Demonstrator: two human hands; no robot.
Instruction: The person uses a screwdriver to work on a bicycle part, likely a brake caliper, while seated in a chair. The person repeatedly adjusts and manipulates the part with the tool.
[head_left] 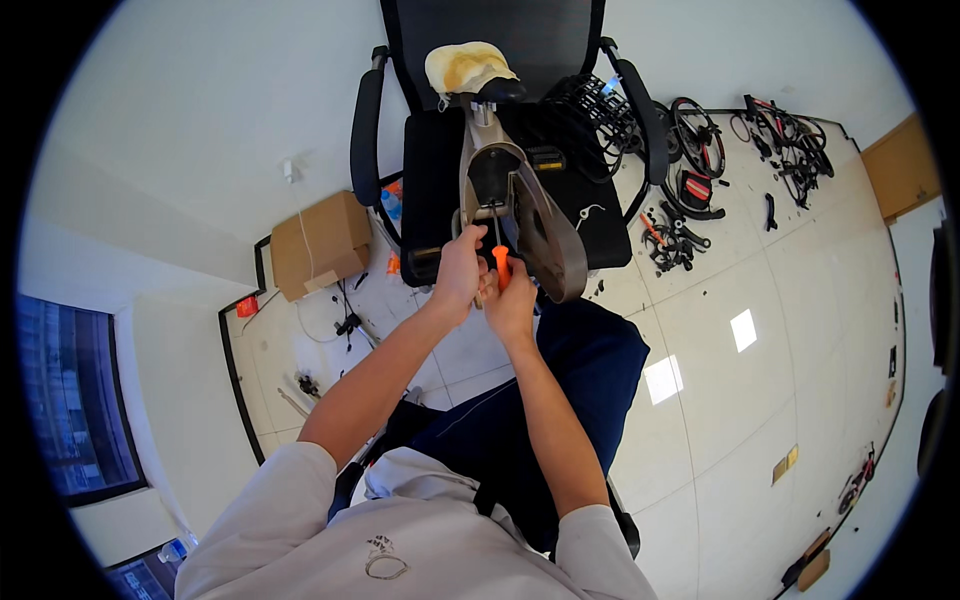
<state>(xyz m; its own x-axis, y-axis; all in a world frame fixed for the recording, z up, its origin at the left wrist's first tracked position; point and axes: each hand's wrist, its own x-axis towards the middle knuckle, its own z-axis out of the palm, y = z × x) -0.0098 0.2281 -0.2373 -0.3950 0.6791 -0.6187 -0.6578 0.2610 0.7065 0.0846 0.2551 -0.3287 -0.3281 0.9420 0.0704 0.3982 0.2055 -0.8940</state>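
My right hand is closed round the orange handle of a screwdriver. Its thin shaft points away from me, into the hollow of a grey bicycle frame with a curved band. Just left of the screwdriver, my left hand is closed against the frame's near end; its fingers hide what they grip. At the far end of the frame is a saddle under a stained cream cover. The frame rests on the seat of a black office chair.
A black wire basket, a yellow-edged pedal and a small silver tool lie on the chair. A cardboard box stands at left. Bicycle parts and a wheel lie on the tiled floor at right.
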